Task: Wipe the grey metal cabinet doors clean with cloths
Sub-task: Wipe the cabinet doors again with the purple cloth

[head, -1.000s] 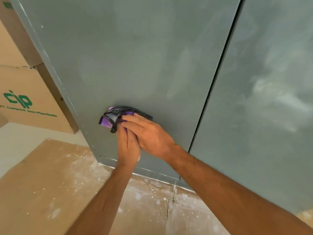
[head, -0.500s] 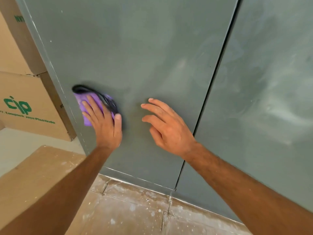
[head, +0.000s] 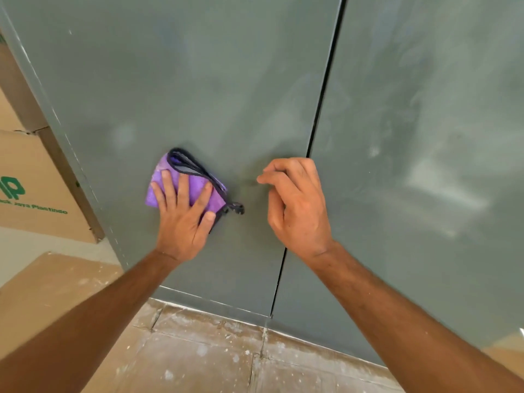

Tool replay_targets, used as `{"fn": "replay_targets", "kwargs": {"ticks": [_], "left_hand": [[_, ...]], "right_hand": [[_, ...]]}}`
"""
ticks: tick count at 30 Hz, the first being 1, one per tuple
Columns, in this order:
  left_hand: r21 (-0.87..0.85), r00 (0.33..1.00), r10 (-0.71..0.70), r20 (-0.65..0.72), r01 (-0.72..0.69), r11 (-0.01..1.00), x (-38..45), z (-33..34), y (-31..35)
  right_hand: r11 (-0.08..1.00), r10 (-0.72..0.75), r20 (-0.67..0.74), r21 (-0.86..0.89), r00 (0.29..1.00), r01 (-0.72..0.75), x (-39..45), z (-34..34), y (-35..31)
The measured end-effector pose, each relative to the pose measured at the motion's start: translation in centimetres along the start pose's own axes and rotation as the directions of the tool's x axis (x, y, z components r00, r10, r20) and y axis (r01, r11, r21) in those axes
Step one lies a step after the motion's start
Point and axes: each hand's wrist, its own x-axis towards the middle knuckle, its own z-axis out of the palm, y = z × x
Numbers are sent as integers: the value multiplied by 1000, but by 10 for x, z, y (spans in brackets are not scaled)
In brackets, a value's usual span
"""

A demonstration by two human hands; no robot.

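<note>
Under left fingers point(head: 184, 191), purple cloth point(head: 195, 185)

Folded purple cloth point(head: 195, 185) flat against left grey door point(head: 198, 95).
</note>
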Motion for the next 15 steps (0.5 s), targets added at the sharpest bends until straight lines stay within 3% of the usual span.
{"fn": "replay_targets", "kwargs": {"ticks": [2, 4, 5, 6, 7, 9, 11, 13, 15], "left_hand": [[-32, 983, -162, -91, 160, 987, 36, -15, -5], [-157, 846, -446, -292, 417, 895, 104, -37, 12], [-201, 784, -521, -338, 480, 854, 132, -46, 33], [-194, 793, -504, -342, 465, 864, 147, -50, 59], [-137, 862, -400, -312, 375, 917, 149, -48, 86], [-23, 982, -82, -173, 79, 997, 120, -31, 128], [31, 988, 118, -95, -116, 993, 85, -13, 135], [47, 977, 196, -84, -193, 980, 79, -9, 119], [29, 987, 126, -100, -124, 992, 95, -21, 119]], "right_hand": [[999, 29, -13, -21, 999, -29, -5, -16, 5], [997, 59, -28, -51, 998, -61, -2, -29, 9], [994, 83, -45, -62, 996, -86, 3, -34, 10], [991, 107, -72, -75, 992, -113, 8, -40, 10], [986, 129, -109, -94, 986, -140, 14, -47, 10], [973, 160, -175, -140, 971, -185, 23, -64, 14], [958, 191, -212, -172, 958, -229, 27, -82, 21], [941, 231, -229, -193, 946, -277, 24, -100, 27], [925, 267, -243, -208, 932, -319, 17, -116, 30]]}}
